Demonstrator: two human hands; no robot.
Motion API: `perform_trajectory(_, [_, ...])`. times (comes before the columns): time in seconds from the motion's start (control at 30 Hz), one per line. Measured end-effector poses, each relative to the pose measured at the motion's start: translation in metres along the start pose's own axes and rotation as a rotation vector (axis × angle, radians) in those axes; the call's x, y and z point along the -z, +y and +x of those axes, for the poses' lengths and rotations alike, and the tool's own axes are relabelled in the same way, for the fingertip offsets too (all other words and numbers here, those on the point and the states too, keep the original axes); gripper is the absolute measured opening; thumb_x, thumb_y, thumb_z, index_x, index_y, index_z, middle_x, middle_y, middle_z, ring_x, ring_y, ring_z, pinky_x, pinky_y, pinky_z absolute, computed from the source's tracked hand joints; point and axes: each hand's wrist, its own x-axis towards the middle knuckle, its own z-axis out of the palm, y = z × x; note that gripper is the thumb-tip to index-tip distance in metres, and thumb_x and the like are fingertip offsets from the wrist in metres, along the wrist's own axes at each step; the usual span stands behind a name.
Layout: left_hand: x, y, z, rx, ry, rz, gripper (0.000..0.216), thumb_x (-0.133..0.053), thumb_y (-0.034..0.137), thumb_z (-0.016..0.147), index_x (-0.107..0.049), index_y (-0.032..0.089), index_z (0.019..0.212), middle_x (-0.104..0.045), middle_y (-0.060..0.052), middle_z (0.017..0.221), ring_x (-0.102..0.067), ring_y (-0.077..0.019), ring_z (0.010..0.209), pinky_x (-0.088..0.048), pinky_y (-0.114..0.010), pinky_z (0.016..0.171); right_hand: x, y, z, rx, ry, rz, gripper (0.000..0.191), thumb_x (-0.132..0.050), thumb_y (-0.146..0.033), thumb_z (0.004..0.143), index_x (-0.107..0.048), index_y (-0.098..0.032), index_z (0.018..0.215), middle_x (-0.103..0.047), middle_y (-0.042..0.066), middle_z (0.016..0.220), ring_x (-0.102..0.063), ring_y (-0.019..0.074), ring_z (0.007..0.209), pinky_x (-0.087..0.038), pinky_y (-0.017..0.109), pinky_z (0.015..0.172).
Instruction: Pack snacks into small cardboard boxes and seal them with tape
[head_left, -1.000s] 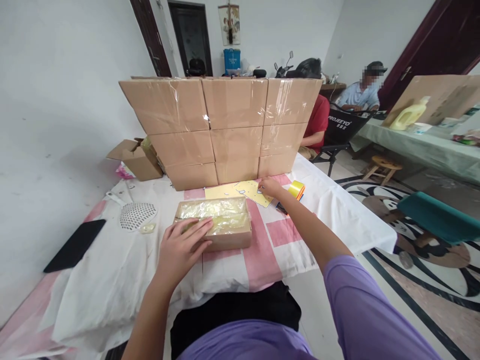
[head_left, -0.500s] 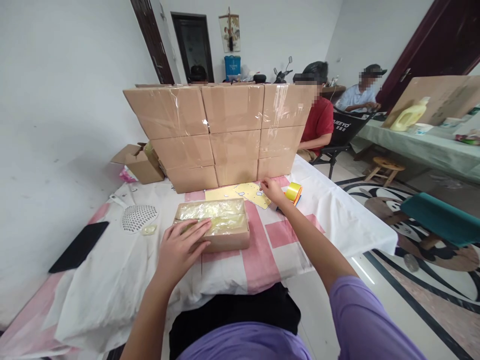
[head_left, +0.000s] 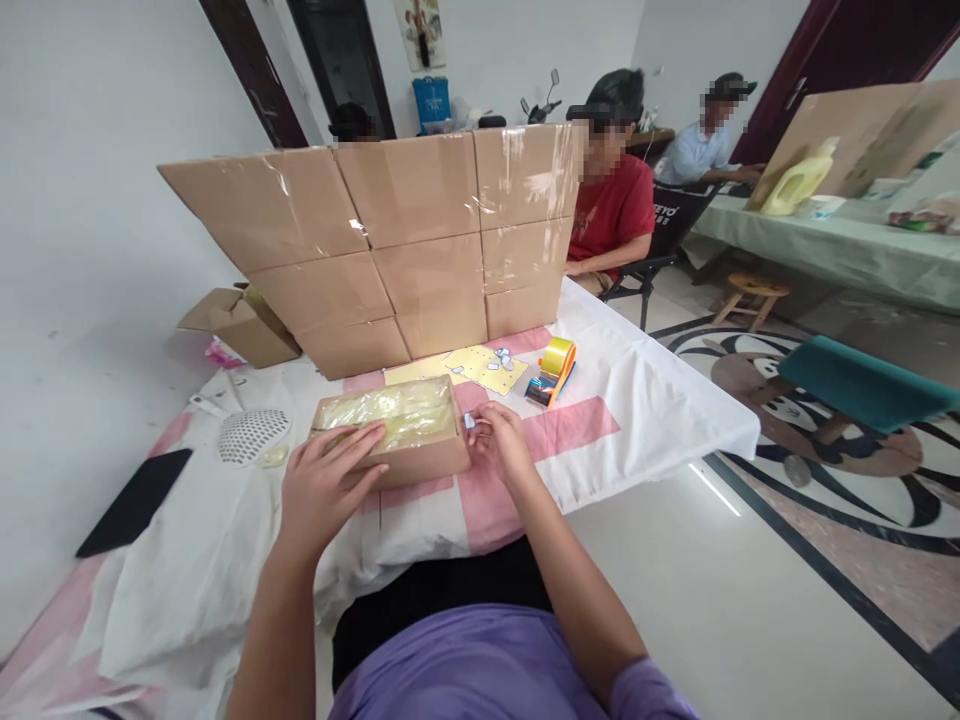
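Observation:
A small cardboard box (head_left: 431, 455), with shiny yellowish tape across its top, lies in front of me. My left hand (head_left: 322, 475) rests on its left front part, open with fingers spread. Just off the box's right end, my right hand (head_left: 499, 438) is closed, pinching a small pale-blue sticker (head_left: 469, 421). Behind the box lies a yellow sheet (head_left: 487, 376) with several small pale pieces on it. To the right of the sheet is a tape dispenser (head_left: 556, 360) with a yellow roll and an orange frame.
A wall of stacked, taped cartons (head_left: 427, 270) stands across the table's back. On the left are an open carton (head_left: 255, 330), a white perforated piece (head_left: 255, 437) and a black tablet-like slab (head_left: 135, 502). A person in red (head_left: 619, 215) sits behind the cartons' right end.
My right hand has drawn back from the yellow sheet to the box's right end, now with the small sticker in its fingers. My left hand stays on the box. The view has shifted right.

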Motion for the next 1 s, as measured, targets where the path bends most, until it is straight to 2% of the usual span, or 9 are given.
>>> perform_trajectory(0.1, [0.000,0.003,0.000,0.013,0.009,0.023,0.040,-0.063,0.041,0.096,-0.064,0.034,0.136,-0.073,0.001,0.130,-0.064,-0.0307,0.118,-0.040,-0.045,0.096,-0.006,0.008,-0.001,-0.038,0.058,0.046,0.027,-0.077,-0.038,0.063,-0.058,-0.021,0.071,-0.058,-0.004,0.053,-0.052,0.0107,0.043,-0.026,0.021,0.039])
perform_trajectory(0.23, [0.000,0.005,0.000,0.002,0.015,0.038,0.041,-0.063,0.040,0.096,-0.063,0.034,0.136,-0.073,0.000,0.130,-0.064,-0.0307,0.118,-0.040,-0.045,0.095,-0.003,0.010,0.009,-0.051,0.099,0.094,0.036,-0.081,-0.029,0.053,-0.063,-0.021,0.083,-0.066,-0.003,0.062,-0.054,0.0110,0.047,-0.026,0.021,0.039])
perform_trajectory(0.33, [0.000,0.005,0.001,-0.007,0.007,0.041,0.041,-0.063,0.039,0.096,-0.062,0.034,0.137,-0.072,0.001,0.131,-0.064,-0.0302,0.118,-0.040,-0.045,0.096,-0.002,0.010,0.015,-0.057,0.113,0.106,0.030,-0.082,-0.030,0.053,-0.065,-0.020,0.075,-0.065,-0.002,0.061,-0.051,0.0094,0.046,-0.026,0.021,0.039])
perform_trajectory(0.5, [0.000,0.005,0.001,-0.019,0.014,0.040,0.043,-0.065,0.037,0.096,-0.060,0.034,0.138,-0.073,0.000,0.131,-0.064,-0.0300,0.118,-0.041,-0.045,0.095,-0.002,0.012,0.019,-0.099,0.107,0.123,0.027,-0.083,-0.031,0.052,-0.066,-0.019,0.068,-0.065,-0.001,0.063,-0.054,0.0103,0.050,-0.025,0.021,0.039])
perform_trajectory(0.73, [-0.001,0.004,0.000,-0.011,0.020,0.041,0.043,-0.067,0.036,0.095,-0.060,0.034,0.138,-0.072,0.000,0.131,-0.064,-0.0301,0.117,-0.041,-0.045,0.096,0.001,0.018,0.020,-0.176,0.085,0.067,0.024,-0.083,-0.030,0.052,-0.064,-0.019,0.062,-0.058,-0.004,0.053,-0.043,0.0068,0.046,-0.018,0.020,0.040])
perform_trajectory(0.83, [-0.001,0.005,0.000,-0.005,0.020,0.046,0.043,-0.066,0.036,0.095,-0.061,0.034,0.138,-0.072,0.000,0.131,-0.063,-0.0301,0.119,-0.041,-0.045,0.097,0.000,0.020,0.020,-0.163,0.099,0.040,0.022,-0.082,-0.030,0.053,-0.066,-0.020,0.064,-0.057,-0.005,0.053,-0.043,0.0075,0.047,-0.020,0.021,0.042])
perform_trajectory(1.0, [-0.001,0.006,-0.001,0.013,0.025,0.033,0.043,-0.065,0.037,0.095,-0.060,0.036,0.139,-0.073,0.000,0.130,-0.064,-0.0306,0.118,-0.041,-0.046,0.096,-0.006,0.023,0.016,-0.093,0.113,0.019,0.018,-0.079,-0.031,0.056,-0.069,-0.021,0.067,-0.064,-0.004,0.061,-0.050,0.0101,0.055,-0.033,0.023,0.051])
